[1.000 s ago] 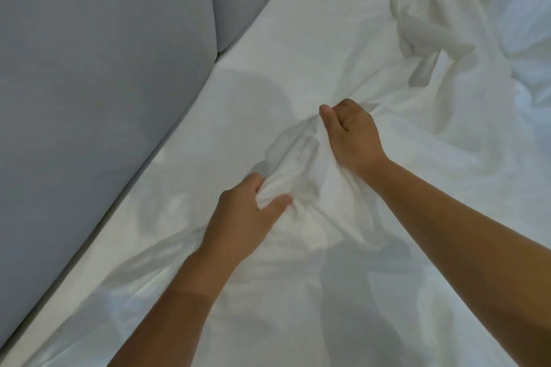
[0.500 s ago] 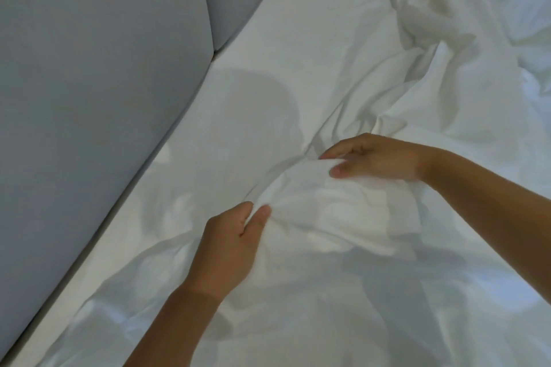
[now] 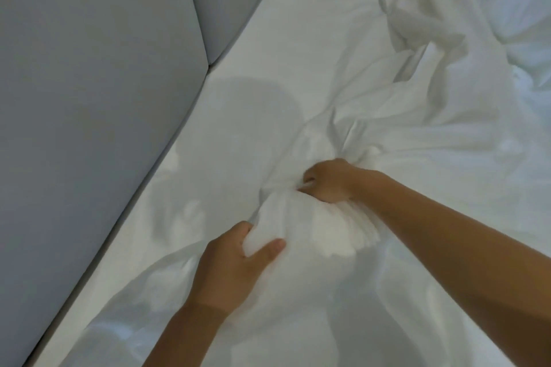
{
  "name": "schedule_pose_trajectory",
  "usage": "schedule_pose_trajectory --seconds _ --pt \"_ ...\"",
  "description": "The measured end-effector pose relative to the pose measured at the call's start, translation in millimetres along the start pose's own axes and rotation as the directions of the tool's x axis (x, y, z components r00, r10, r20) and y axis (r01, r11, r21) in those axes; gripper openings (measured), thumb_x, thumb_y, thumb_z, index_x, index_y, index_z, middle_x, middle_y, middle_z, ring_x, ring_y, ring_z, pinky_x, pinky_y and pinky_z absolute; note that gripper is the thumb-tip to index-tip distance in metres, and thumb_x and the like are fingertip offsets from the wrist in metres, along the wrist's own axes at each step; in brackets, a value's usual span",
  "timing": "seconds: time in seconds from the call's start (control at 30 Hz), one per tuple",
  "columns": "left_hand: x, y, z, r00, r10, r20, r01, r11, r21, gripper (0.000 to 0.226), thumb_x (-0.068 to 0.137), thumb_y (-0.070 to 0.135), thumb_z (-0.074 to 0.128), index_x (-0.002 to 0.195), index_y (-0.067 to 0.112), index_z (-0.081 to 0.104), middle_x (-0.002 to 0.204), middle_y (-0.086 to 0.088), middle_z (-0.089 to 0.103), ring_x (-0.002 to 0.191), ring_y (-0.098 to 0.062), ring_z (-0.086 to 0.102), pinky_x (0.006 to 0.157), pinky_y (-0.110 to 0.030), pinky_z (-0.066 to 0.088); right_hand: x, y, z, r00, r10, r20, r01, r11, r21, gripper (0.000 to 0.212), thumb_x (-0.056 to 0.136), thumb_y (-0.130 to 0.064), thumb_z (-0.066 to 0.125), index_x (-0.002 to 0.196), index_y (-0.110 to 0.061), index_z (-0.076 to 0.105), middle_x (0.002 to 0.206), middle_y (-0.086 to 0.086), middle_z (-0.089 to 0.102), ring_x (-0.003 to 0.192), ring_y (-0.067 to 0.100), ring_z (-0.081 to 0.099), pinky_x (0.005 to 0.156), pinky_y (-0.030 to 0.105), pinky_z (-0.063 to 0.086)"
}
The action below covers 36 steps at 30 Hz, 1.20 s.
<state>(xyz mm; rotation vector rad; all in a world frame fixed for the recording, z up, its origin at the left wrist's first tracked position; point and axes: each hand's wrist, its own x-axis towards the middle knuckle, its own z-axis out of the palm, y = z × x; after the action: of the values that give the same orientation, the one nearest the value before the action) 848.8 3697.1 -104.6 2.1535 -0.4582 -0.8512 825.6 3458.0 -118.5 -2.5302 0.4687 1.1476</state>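
**Sheet gathered into a bunch between both hands**

The sheet [image 3: 316, 226] lies loose across the middle of the bed, and its gathered part rises between the two hands. Half a second ago the right hand [image 3: 331, 180] lay flatter, its fingers stretched out to nip a thin fold. Now its fingers are curled deep into the cloth, and creases fan out from the grip toward the far right. The left hand [image 3: 235, 265], which then pinched only a narrow ridge, now clasps a thicker wad between thumb and fingers. The cloth between the hands has swelled into a rounded, pleated bunch. This suggests the gathering is well under way, with enough cloth in hand to lift or pull.

Edges and room: a grey padded panel [image 3: 89, 98] bounds the whole left side and meets the mattress [image 3: 298, 24] along a straight diagonal line. A smooth strip of mattress separates that line from the bunch. A rumpled heap [image 3: 417, 27] of white bedding lies far right, and the sheet appears to run on into it, so a pull would likely drag it. The freest way looks to be upward and toward the near side.
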Motion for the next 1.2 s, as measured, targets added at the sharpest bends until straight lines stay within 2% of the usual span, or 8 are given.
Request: schedule_pose_trajectory --seconds 0.2,0.3,0.43,0.57,0.8,0.9,1.03,1.2 --pt "-11.3 -21.3 4.3 0.996 0.069 0.051 -0.079 0.968 0.237 0.068 0.044 0.089 0.052 0.093 0.042 0.048 0.091 0.021 0.057 0.088 -0.005 0.055 0.072 -0.020 0.037 -8.1 19.2 -16.2 0.970 0.107 0.218 -0.052 0.969 -0.243 0.101 0.055 -0.097 0.024 0.113 -0.024 0.061 0.125 -0.001 0.057 0.124 0.025 0.048 0.109 0.042 0.027" --pt "-14.4 -26.3 1.6 0.985 0.167 0.039 -0.167 0.887 0.431 0.073 0.063 0.084 0.044 0.113 0.032 0.055 0.101 0.013 0.060 0.097 -0.013 0.058 0.078 -0.020 0.036 -14.5 18.5 -23.1 0.999 0.000 -0.044 -0.004 0.996 -0.085 0.105 0.038 -0.099 0.020 0.095 -0.022 0.064 0.105 -0.003 0.062 0.104 0.024 0.055 0.090 0.035 0.041" --pt "-11.4 -24.9 -4.1 0.900 0.429 -0.080 -0.345 0.811 0.473 0.058 0.087 0.062 0.037 0.075 0.011 0.062 0.072 -0.002 0.060 0.062 -0.025 0.061 0.057 -0.030 0.049 -31.4 22.3 -18.7 0.899 -0.052 -0.436 0.079 0.996 0.044 0.075 0.053 -0.090 0.029 0.052 -0.016 0.042 0.054 -0.003 0.051 0.057 0.016 0.052 0.057 0.032 0.037" --pt "-8.7 -12.9 3.9 0.950 0.270 -0.158 -0.146 0.829 0.540 0.030 0.077 0.036 0.072 0.078 0.007 0.064 0.081 -0.012 0.060 0.070 -0.035 0.058 0.062 -0.039 0.048 -37.0 28.9 -12.9 0.725 -0.065 -0.686 0.155 0.985 0.071 0.069 0.059 -0.086 0.034 0.053 -0.018 0.036 0.048 -0.004 0.041 0.048 0.014 0.043 0.049 0.029 0.029" --pt "2.7 -14.8 3.8 0.986 -0.056 -0.160 0.054 0.998 -0.011 0.041 0.095 0.035 0.046 0.064 0.007 0.047 0.058 0.000 0.054 0.063 -0.029 0.050 0.065 -0.041 0.039 -32.9 75.7 -14.9 0.986 -0.109 -0.128 0.055 0.929 -0.367 0.106 0.052 -0.094 0.017 0.120 -0.022 0.054 0.118 0.001 0.057 0.117 0.023 0.047 0.107 0.032 0.028" --pt "-3.7 -18.6 -7.4 0.991 0.070 -0.116 -0.059 0.994 0.096 0.039 0.087 0.049 0.052 0.062 0.024 0.037 0.054 0.008 0.044 0.053 -0.012 0.038 0.058 -0.035 0.035 -26.0 76.8 5.8 0.880 -0.265 -0.395 0.048 0.876 -0.480 0.073 0.077 -0.078 0.035 0.094 -0.013 0.062 0.093 0.007 0.066 0.101 0.027 0.056 0.099 0.034 0.029" --pt "-16.9 -41.7 -31.3 0.991 -0.084 0.107 0.028 0.896 0.443 0.055 0.060 0.083 0.041 0.094 0.040 0.043 0.092 0.015 0.053 0.087 -0.008 0.052 0.076 -0.027 0.039 -34.3 62.8 20.8 0.661 -0.096 -0.744 0.052 0.995 -0.083 0.049 0.083 -0.051 0.063 0.061 -0.009 0.052 0.061 0.016 0.061 0.062 0.033 0.060 0.066 0.035 0.038" --pt "-34.4 -44.2 -48.5 0.986 -0.103 -0.133 0.121 0.984 0.131 0.017 0.086 0.041 0.059 0.078 0.026 0.061 0.064 0.008 0.064 0.075 -0.004 0.064 0.062 -0.013 0.043 -39.5 0.4 4.8 0.500 0.279 -0.820 0.100 0.922 0.375 0.044 0.090 -0.042 0.057 0.062 -0.009 0.052 0.063 0.006 0.059 0.063 0.027 0.058 0.061 0.034 0.036"
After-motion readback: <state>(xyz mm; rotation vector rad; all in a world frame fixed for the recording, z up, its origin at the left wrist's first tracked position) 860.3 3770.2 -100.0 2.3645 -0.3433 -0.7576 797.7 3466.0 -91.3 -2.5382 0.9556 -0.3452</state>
